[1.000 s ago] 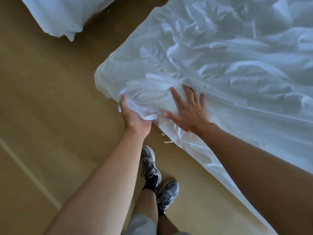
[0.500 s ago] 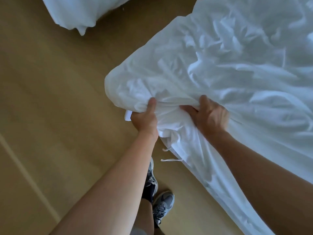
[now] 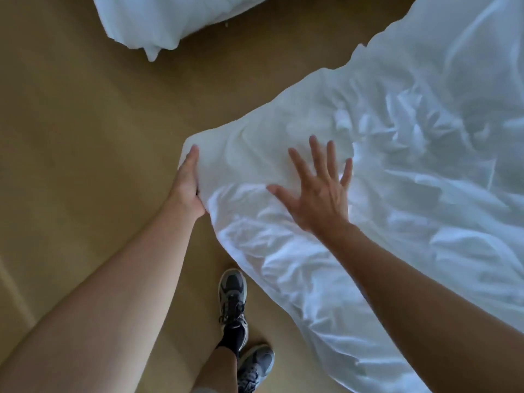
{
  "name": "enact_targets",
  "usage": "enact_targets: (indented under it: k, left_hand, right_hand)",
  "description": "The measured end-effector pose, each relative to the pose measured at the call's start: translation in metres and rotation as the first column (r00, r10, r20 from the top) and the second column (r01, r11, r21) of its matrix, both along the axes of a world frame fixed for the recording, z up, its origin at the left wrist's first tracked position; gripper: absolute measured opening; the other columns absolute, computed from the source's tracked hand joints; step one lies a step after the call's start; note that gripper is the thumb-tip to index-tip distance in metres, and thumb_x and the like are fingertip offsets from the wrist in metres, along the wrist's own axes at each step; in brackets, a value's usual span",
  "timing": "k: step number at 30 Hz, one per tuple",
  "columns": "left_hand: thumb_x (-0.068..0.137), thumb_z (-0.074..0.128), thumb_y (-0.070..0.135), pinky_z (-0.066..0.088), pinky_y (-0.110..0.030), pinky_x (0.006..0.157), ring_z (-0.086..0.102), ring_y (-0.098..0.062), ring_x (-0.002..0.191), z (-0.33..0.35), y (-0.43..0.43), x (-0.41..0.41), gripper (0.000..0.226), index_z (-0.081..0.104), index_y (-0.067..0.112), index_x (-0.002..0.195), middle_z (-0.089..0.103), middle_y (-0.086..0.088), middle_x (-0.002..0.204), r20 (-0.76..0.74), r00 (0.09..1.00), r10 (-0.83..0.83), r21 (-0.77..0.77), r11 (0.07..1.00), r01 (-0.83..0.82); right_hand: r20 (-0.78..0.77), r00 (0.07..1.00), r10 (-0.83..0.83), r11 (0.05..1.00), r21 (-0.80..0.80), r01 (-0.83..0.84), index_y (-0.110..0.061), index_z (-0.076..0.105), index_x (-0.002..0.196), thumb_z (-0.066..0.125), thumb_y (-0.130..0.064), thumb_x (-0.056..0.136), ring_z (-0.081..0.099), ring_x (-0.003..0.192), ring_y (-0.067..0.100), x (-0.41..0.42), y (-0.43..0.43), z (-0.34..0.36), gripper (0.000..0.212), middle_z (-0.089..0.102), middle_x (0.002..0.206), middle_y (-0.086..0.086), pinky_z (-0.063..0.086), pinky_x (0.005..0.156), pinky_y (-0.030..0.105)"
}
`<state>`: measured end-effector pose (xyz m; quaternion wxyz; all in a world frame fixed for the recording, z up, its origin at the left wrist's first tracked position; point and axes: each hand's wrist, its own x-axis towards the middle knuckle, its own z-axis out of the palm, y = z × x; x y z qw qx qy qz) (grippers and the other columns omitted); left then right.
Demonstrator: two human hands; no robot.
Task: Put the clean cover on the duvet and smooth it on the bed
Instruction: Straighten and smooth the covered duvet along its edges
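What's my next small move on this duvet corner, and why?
Probably sweep the right hand outward across the creases: it lies flat, fingers spread, on the duvet, while the left hand rests at the corner, and the fabric there looks rumpled.

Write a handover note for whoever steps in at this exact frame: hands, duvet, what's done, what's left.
Left hand: at the edge of the duvet corner, fingers hidden under fabric; grip unclear.
Right hand: open, fingers spread, flat over the duvet beside that corner.
Duvet: spread out, heavily creased, near edge hanging toward the floor.
Done: the cover seems to be on at this corner; the rest cannot be confirmed.
Left: smooth the creases and square up the edge.
Another white bundle lies at top left.
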<state>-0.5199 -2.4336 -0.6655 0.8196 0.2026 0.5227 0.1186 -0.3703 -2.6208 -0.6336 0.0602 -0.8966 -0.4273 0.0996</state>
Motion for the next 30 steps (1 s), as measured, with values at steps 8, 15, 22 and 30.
enact_targets:
  k: [8, 15, 22, 30]
  left_hand:
    - [0.097, 0.060, 0.019, 0.060, -0.042, 0.082, 0.070, -0.028, 0.104, -0.031, 0.007, -0.023, 0.034, 0.066, 0.009, 0.128, 0.071, -0.011, 0.117, 0.067, 0.996, 0.058, -0.110, 0.993, -0.050]
    - [0.089, 0.056, 0.060, 0.046, -0.049, 0.107, 0.060, -0.031, 0.125, -0.034, 0.068, -0.006, 0.065, 0.060, 0.016, 0.136, 0.063, -0.011, 0.136, 0.138, 0.978, 0.156, -0.092, 0.985, -0.144]
    - [0.090, 0.063, 0.058, 0.049, -0.046, 0.102, 0.069, -0.026, 0.114, 0.006, 0.154, 0.080, 0.046, 0.074, 0.023, 0.118, 0.071, -0.006, 0.126, -0.096, 0.879, -0.467, -0.005, 0.883, 0.469]
    - [0.084, 0.059, 0.066, 0.047, -0.041, 0.096, 0.071, -0.023, 0.109, 0.000, 0.186, 0.127, 0.059, 0.075, 0.018, 0.117, 0.073, -0.007, 0.120, -0.173, 0.746, -0.643, -0.102, 0.765, 0.636]
  right_hand:
    - [0.063, 0.975, -0.213, 0.959, -0.175, 0.221, -0.037, 0.030, 0.153, 0.022, -0.082, 0.088, -0.001, 0.155, 0.030, 0.068, 0.068, -0.048, 0.080, 0.013, 0.168, 0.001, -0.001, 0.118, 0.066]
    - [0.155, 0.964, -0.214, 0.965, -0.121, 0.234, -0.028, 0.035, 0.151, 0.028, -0.067, 0.094, 0.001, 0.155, 0.030, 0.068, 0.070, -0.075, 0.070, 0.016, 0.166, 0.003, 0.002, 0.121, 0.062]
    - [0.136, 0.971, -0.199, 0.967, -0.134, 0.217, -0.025, 0.043, 0.148, 0.036, -0.061, 0.093, 0.006, 0.154, 0.031, 0.075, 0.076, -0.077, 0.066, 0.020, 0.164, 0.005, 0.002, 0.120, 0.063]
    - [0.130, 0.969, -0.208, 0.975, -0.052, 0.216, -0.020, 0.057, 0.138, 0.049, -0.053, 0.088, 0.025, 0.149, 0.035, 0.078, 0.079, -0.078, 0.060, 0.035, 0.159, 0.010, 0.009, 0.119, 0.063]
